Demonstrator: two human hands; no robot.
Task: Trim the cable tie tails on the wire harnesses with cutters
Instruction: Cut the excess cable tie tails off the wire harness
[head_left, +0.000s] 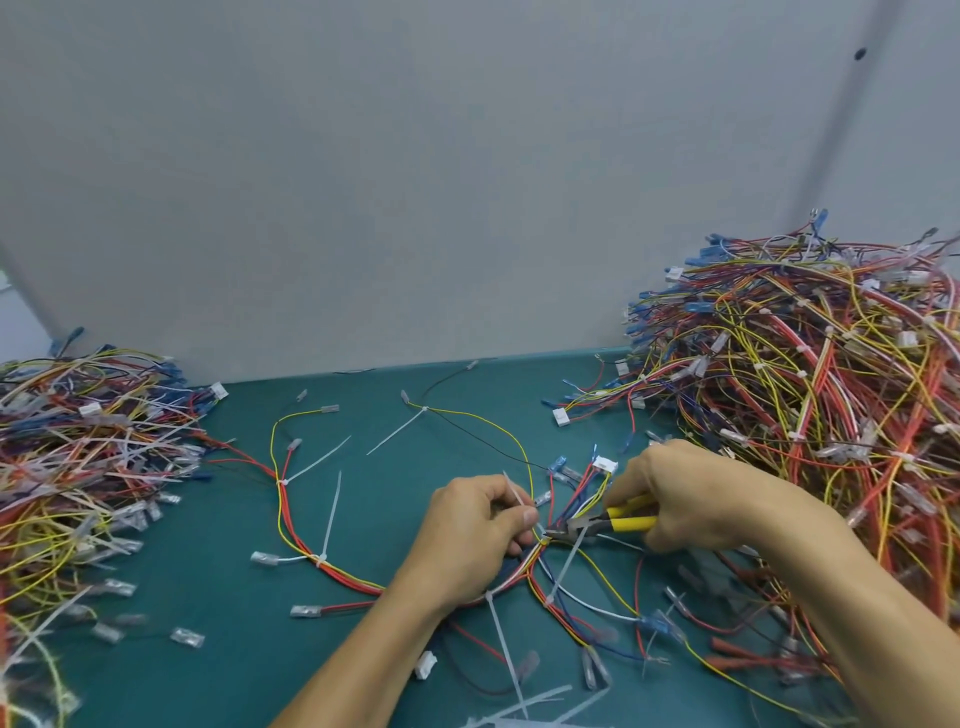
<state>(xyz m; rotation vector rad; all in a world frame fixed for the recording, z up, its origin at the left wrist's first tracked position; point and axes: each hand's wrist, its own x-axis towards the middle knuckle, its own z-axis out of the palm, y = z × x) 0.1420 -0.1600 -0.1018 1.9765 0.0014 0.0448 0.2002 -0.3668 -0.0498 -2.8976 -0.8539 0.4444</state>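
A wire harness (306, 540) of red, yellow and white wires lies spread on the green table, with several white cable tie tails (331, 514) sticking out. My left hand (472, 535) pinches one white tail (514, 491) near the bundle's middle. My right hand (696, 499) grips the yellow-handled cutters (597, 522). Their metal jaws point left and sit at the tie on the bundle, right beside my left thumb.
A tall pile of harnesses (810, 395) fills the right side of the table. A lower pile (78, 467) lies at the left. Cut tie tails (524, 706) lie at the front edge. A grey wall (415, 182) stands behind the green table (234, 649).
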